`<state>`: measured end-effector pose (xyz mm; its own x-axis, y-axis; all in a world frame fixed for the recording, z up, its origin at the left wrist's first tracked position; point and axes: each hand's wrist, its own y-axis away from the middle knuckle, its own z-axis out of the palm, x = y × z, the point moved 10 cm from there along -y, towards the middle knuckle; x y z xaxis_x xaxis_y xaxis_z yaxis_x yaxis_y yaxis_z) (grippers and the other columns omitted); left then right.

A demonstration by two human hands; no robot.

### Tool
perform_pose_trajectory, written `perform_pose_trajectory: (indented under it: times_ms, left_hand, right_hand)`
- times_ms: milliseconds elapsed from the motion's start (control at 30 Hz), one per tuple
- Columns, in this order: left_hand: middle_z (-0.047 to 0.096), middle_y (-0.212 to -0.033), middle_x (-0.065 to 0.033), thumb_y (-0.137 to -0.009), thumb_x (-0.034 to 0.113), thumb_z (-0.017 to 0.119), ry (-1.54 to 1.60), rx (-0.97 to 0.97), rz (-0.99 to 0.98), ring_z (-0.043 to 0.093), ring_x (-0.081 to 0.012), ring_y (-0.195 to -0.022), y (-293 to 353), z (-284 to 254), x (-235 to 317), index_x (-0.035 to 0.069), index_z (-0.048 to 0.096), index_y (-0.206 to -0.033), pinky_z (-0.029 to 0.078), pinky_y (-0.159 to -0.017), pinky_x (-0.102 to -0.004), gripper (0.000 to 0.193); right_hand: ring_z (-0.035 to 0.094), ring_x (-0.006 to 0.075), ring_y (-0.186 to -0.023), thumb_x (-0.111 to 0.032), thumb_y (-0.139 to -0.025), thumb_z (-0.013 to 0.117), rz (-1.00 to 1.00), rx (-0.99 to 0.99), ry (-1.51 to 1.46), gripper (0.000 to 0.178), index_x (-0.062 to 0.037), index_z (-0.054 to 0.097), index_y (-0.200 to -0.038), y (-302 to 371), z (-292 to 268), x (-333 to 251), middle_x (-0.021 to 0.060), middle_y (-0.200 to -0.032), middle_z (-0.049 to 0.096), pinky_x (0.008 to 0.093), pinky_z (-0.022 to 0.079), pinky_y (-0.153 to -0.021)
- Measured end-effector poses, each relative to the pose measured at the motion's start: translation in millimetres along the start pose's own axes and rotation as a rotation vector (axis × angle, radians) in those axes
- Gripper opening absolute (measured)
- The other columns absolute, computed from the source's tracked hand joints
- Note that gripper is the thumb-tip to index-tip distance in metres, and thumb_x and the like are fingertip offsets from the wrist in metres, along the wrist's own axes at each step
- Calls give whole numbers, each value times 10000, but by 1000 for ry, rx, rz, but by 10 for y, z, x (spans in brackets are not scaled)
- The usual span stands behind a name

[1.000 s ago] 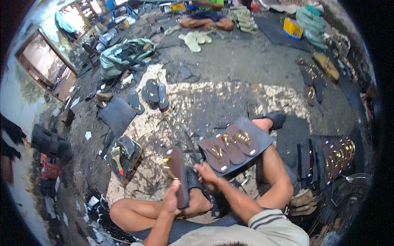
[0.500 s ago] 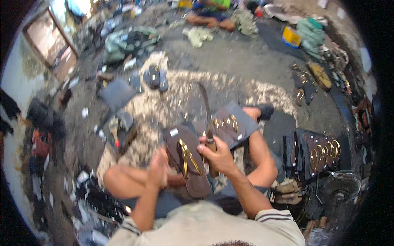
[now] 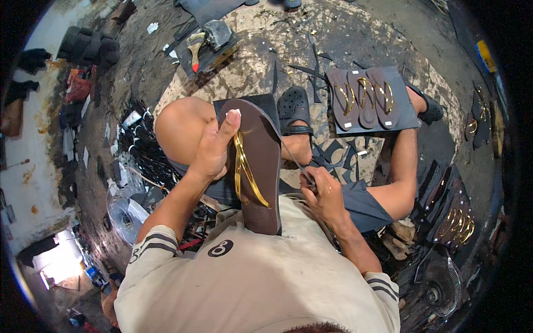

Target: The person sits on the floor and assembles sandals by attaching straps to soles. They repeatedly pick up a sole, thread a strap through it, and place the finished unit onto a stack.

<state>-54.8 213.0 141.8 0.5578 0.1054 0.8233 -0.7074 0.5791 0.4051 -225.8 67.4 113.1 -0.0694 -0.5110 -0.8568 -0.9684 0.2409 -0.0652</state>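
Observation:
My left hand (image 3: 216, 145) is closed round the upper left side of a brown flip-flop (image 3: 261, 177) with gold straps, its thumb pressed on the sole near the toe end. Dark sheet material (image 3: 266, 104) sticks out past the sole at that end. The flip-flop's other end rests against my shirt. In my right hand (image 3: 326, 197) is a knife, its handle gripped in closed fingers. The thin knife blade (image 3: 293, 162) points up and left, its tip at the flip-flop's right edge; I cannot tell whether it touches.
A dark sheet (image 3: 404, 91) bearing three similar flip-flops lies beside my right leg. Dark offcuts (image 3: 344, 158) litter the floor between my legs. A brush (image 3: 194, 50) lies farther left. More gold-strapped sandals (image 3: 456, 225) and a fan (image 3: 441, 286) are at right.
My left hand, formerly beside the flip-flop, now grips it. The flip-flop is closer to my chest. My right hand has lowered the knife from upright to the flip-flop's edge. The view has tilted down.

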Motion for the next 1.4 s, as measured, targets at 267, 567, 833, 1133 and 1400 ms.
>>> perform_pose_trajectory:
  times_ms: [267, 567, 833, 1133, 1400]
  left_hand:
    - [650, -1063, -35, -993, 317, 610, -171, -105, 56, 612, -110, -965, 137, 165, 125, 10, 594, -1163, 508, -875, -296, 352]
    - [647, -1086, -50, -977, 308, 621, -240, -90, 109, 609, -141, -991, 243, 211, 271, -7, 587, -1192, 494, -895, -308, 383]
    - [666, -1049, -54, -977, 329, 620, -348, -215, 34, 606, -132, -981, 273, 335, 245, -11, 616, -1155, 498, -873, -298, 384]
    - [650, -982, -4, -984, 336, 609, -523, -211, -74, 588, -115, -910, 344, 328, 194, 24, 642, -1109, 498, -821, -286, 337]
    - [660, -992, -16, -963, 402, 633, -369, -262, -3, 603, -132, -899, 255, 334, 82, 14, 659, -1090, 498, -817, -292, 409]
  right_hand:
    - [596, 392, -792, -27, -715, 752, -157, -47, 161, 447, -65, 538, -1106, -692, -282, -462, 157, -881, 556, 459, 494, -641]
    - [632, 395, -787, -173, -811, 709, -281, -267, 179, 360, -110, 530, -1117, -1097, -288, -865, 156, -882, 582, 489, 519, -659]
    - [656, 396, -839, -136, -793, 686, -388, -428, 108, 314, -100, 617, -1097, -1353, -259, -1117, 167, -905, 657, 477, 544, -719]
    - [636, 391, -803, -92, -718, 691, -490, -502, 8, 263, -67, 608, -966, -1468, -271, -1397, 157, -843, 637, 425, 507, -690]
    - [611, 460, -880, -205, -747, 691, -533, -500, -44, 297, -87, 566, -989, -1381, -431, -1350, 178, -883, 654, 486, 494, -707]
